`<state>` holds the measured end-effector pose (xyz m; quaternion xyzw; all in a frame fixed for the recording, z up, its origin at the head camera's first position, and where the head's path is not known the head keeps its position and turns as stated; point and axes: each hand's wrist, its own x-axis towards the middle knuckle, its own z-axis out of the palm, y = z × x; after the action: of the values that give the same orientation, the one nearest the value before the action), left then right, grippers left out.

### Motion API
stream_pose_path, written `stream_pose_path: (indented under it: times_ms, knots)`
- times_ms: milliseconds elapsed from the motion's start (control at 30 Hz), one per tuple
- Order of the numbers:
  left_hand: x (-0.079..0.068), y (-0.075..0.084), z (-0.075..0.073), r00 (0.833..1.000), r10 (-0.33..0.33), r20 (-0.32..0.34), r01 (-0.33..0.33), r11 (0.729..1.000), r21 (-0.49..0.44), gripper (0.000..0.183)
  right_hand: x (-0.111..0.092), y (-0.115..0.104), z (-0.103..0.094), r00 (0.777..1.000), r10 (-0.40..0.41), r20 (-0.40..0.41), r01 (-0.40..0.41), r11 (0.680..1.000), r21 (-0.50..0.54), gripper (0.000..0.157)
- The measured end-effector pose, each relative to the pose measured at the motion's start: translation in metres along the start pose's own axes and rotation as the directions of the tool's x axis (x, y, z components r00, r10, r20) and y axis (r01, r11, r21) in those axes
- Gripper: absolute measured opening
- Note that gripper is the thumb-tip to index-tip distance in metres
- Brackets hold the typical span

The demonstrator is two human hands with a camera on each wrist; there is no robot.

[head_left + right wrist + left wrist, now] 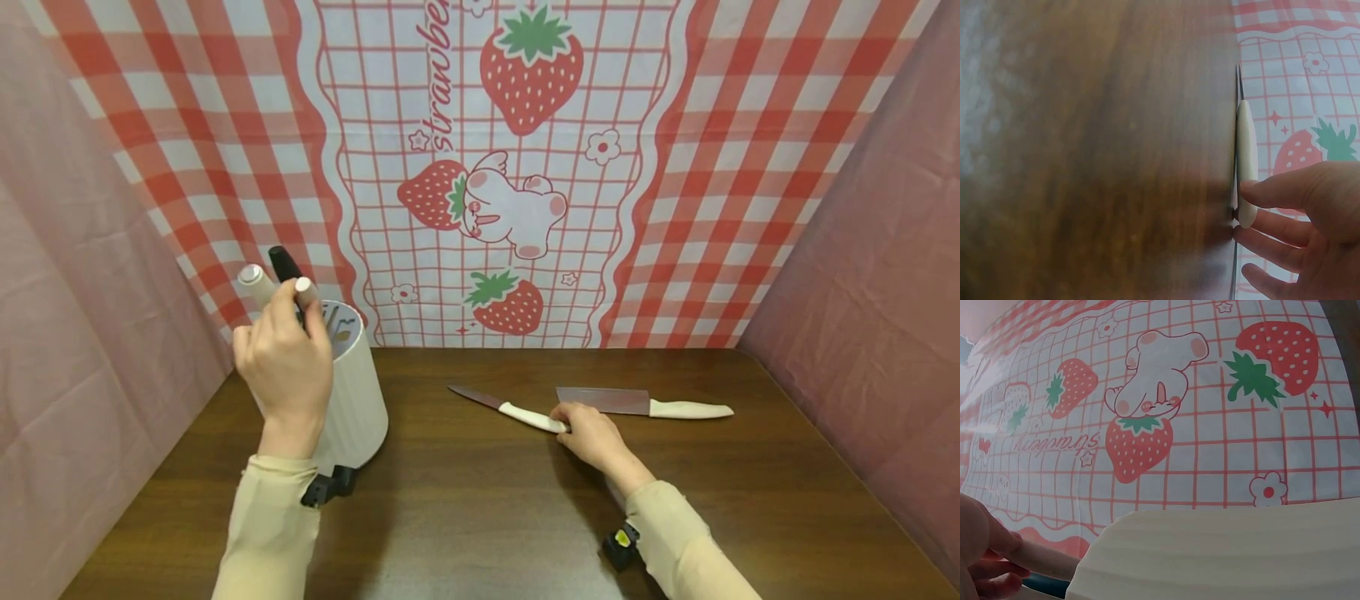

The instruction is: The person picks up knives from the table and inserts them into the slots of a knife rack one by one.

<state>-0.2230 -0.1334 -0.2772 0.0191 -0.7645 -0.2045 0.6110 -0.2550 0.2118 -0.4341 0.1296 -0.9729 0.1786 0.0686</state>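
Observation:
At the left of the head view, my left hand (pixel 288 358) grips a white handle (pixel 305 288) that stands up from the top of a white ribbed knife block (pixel 360 400). Whatever is below that handle is hidden. In the left wrist view, the thumb and fingers wrap around the handle (pixel 1044 557) beside the block's wall (pixel 1210 556). My right hand (pixel 597 439) pinches the butt end of a white-handled knife (pixel 528 415), which lies on the table with its blade pointing left. The right wrist view has the thumb on the handle (pixel 1247 144), fingers at its other side.
A cleaver (pixel 611 401) with a white handle lies on the table just behind my right hand. Another white handle (pixel 257 282) and a black handle (pixel 283 262) stick up from the block. A strawberry-print cloth (pixel 480 292) hangs behind the brown table (pixel 480 517).

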Motion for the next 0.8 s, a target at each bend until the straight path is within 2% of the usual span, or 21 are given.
stream_pose_path:
  times_ms: [167,533,800]
  knots:
    - [0.003,0.000,0.002,1.000,-0.020,0.015,0.020,1.000,0.008,0.023,0.000,0.000,0.001,1.000,-0.003,-0.006,0.003,1.000,-0.007,0.023]
    - [0.004,-0.002,0.011,0.999,0.015,-0.038,-0.013,0.999,0.049,0.021,0.000,0.000,0.001,1.000,-0.009,-0.016,0.009,1.000,-0.011,0.022]
    - [0.003,-0.002,0.014,0.999,0.029,-0.032,-0.027,0.998,0.063,0.019,0.000,0.000,0.001,1.000,-0.014,-0.019,0.014,1.000,-0.012,0.023]
